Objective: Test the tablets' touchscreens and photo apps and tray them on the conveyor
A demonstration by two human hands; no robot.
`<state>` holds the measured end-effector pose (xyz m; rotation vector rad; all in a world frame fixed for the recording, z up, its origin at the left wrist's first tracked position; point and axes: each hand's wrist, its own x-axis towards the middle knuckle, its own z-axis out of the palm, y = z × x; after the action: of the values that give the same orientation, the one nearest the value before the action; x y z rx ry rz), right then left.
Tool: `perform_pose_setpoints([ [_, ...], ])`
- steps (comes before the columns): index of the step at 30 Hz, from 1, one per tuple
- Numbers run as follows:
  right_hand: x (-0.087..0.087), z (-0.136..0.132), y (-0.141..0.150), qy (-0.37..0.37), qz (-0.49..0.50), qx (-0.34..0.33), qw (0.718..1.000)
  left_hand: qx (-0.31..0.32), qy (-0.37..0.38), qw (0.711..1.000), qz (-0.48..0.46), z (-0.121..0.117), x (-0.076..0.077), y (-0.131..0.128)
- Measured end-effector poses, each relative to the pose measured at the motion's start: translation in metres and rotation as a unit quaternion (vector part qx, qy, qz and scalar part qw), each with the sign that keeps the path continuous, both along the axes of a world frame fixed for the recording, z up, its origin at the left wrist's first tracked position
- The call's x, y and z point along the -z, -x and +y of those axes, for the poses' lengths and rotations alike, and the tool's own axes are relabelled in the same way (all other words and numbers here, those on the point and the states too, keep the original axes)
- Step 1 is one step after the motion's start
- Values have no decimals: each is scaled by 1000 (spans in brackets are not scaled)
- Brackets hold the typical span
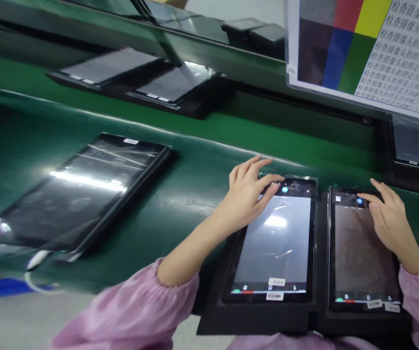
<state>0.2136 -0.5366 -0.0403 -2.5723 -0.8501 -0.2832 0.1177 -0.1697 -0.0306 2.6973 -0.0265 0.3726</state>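
Two tablets lie side by side in front of me on a black tray, each with its screen lit. Over the top left corner of the left tablet, which shows a pale grey picture, is my left hand, fingers apart and holding nothing. My right hand hovers at the upper right of the right tablet, its index finger near a round blue button. That tablet shows a dim brownish picture. Small white labels stick to the lower edge of both. Whether the fingertips touch the glass I cannot tell.
A dark tablet with a white cable lies at the left. Behind, on the green belt, two tablets rest on a black tray, and another tablet stands far right. A colour chart hangs above.
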Motion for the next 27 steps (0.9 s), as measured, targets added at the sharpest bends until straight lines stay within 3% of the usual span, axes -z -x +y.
perform_pose_setpoints([
  [5,1,-19,10,-38,-10,-10,999,2,-31,1000,-3,2,9,5],
  [11,-3,-51,38,-74,0,56,996,28,-42,999,16,1,13,0],
  [14,-3,-67,57,-83,24,78,993,47,-46,998,-6,-2,12,18],
  [17,2,-89,87,-95,86,83,988,82,-39,995,-30,-3,15,54],
  [19,10,-104,113,-89,127,66,986,78,-29,996,-29,1,22,80],
  [22,30,-117,153,-69,118,36,990,6,1,1000,-12,14,33,105],
  [24,47,-117,174,-68,73,30,995,-36,37,999,-5,25,35,103],
  [27,69,-106,190,-55,12,26,998,-54,82,995,-15,39,31,64],
])
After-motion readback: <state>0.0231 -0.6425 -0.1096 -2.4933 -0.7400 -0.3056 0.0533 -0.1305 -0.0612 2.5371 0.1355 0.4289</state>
